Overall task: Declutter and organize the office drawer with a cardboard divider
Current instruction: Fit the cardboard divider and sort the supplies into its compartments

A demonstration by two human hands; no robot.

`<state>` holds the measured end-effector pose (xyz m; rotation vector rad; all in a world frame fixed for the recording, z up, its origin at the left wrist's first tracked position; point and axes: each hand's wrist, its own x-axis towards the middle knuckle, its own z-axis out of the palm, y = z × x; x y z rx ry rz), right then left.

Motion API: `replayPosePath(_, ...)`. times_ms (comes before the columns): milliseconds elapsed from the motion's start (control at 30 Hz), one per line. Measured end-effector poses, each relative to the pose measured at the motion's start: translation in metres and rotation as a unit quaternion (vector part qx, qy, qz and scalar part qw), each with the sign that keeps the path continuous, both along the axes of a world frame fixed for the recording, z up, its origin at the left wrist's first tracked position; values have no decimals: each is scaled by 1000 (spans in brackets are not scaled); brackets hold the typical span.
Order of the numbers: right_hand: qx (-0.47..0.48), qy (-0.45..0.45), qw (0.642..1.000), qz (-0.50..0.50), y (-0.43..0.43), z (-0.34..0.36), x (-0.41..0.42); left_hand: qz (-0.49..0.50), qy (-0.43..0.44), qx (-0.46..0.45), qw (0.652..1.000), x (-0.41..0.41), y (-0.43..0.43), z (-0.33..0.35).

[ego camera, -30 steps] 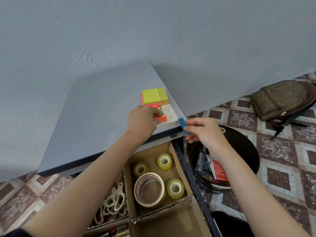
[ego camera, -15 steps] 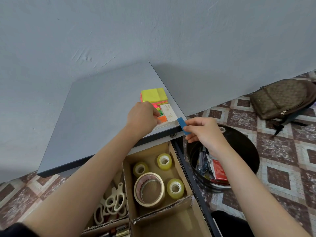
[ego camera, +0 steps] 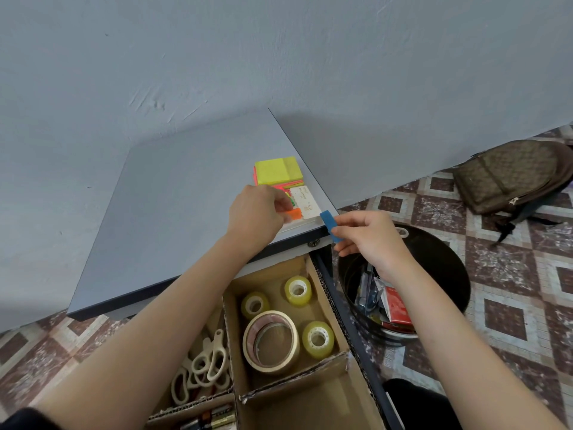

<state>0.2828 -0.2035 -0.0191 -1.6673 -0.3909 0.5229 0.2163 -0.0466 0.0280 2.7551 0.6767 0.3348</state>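
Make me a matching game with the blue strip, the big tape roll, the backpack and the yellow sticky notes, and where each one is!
Things:
1. blue strip
2. big tape roll
3. backpack
4. yellow sticky notes

Places:
A. on the floor by the wall
B. on the desk top
C. pinched in the right hand
D. in the cardboard divider, beside small tape rolls

Pairs: 1-C, 2-D, 3-A, 4-B.
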Motion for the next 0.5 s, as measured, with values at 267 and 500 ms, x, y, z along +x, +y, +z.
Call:
replayPosePath(267, 1, 9, 1000, -2, 0, 0, 0, -69, -52, 46, 995, -17, -5, -11)
replayPosePath(500, -4, 13, 1000, 4, 0, 1, -1, -80, -55, 71, 993, -20, -6, -12)
